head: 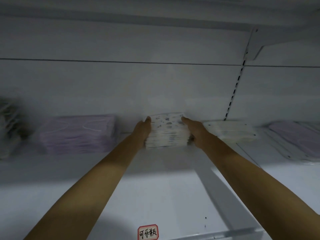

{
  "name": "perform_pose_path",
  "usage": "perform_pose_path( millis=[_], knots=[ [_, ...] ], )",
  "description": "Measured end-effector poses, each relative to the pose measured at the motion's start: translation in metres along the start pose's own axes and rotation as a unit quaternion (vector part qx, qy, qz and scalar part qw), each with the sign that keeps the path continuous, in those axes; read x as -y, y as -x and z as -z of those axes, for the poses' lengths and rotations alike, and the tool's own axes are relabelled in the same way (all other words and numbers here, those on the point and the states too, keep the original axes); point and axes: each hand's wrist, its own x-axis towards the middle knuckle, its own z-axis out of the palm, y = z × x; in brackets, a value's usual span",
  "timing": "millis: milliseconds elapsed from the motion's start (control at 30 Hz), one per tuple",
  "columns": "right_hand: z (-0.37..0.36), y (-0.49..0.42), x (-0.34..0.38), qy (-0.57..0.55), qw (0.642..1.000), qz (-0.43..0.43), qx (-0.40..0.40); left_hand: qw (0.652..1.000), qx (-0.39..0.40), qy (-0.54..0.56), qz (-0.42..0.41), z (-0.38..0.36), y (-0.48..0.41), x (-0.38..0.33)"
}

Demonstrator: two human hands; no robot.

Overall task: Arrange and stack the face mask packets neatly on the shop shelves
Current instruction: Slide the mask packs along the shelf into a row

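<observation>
The patterned stack [167, 130] of mask packets sits on the shelf [155, 187] near the back wall, clamped between both hands: the left hand [142, 131] presses its left side, the right hand [194, 134] its right, fingers fairly straight along the stack. This looks like squaring or seating it. Left of the grip lies a purple stack [78, 134]; right, a white stack [232, 132]. Next, probably, nudge it in line with them and let go.

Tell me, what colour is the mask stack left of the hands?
Pale purple; the purple mask stack shows, somewhat blurred, in the head view, the only one.
</observation>
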Motion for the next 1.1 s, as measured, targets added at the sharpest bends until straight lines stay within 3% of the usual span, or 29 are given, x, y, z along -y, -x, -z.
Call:
perform_pose_path(
  millis=[233,467,667,767,900,967,1033,1100],
  knots=[
    [0.004,0.000,0.002,0.015,0.999,-0.028,0.026,1.000,-0.006,0.024,0.017,0.003,-0.004,0.003],
    [0.030,0.002,0.008,0.049,0.998,0.034,-0.008,0.979,-0.130,-0.099,-0.121,0.015,0.015,-0.019],
    [0.080,0.040,0.023,0.205,0.969,0.134,-0.012,0.925,-0.081,-0.236,-0.288,-0.038,0.063,-0.049],
    [0.134,0.066,0.025,0.319,0.930,0.181,-0.029,0.887,-0.032,-0.308,-0.344,-0.086,0.095,-0.063],
    [0.233,0.096,0.010,0.460,0.866,0.180,-0.074,0.842,0.033,-0.384,-0.378,-0.168,0.146,-0.071],
    [0.287,0.111,-0.002,0.516,0.833,0.171,-0.109,0.802,0.061,-0.435,-0.405,-0.208,0.172,-0.069],
    [0.338,0.129,-0.017,0.548,0.812,0.152,-0.132,0.753,0.090,-0.476,-0.445,-0.245,0.197,-0.062],
    [0.385,0.144,-0.034,0.562,0.803,0.133,-0.149,0.730,0.125,-0.495,-0.455,-0.279,0.219,-0.052]
  ],
)
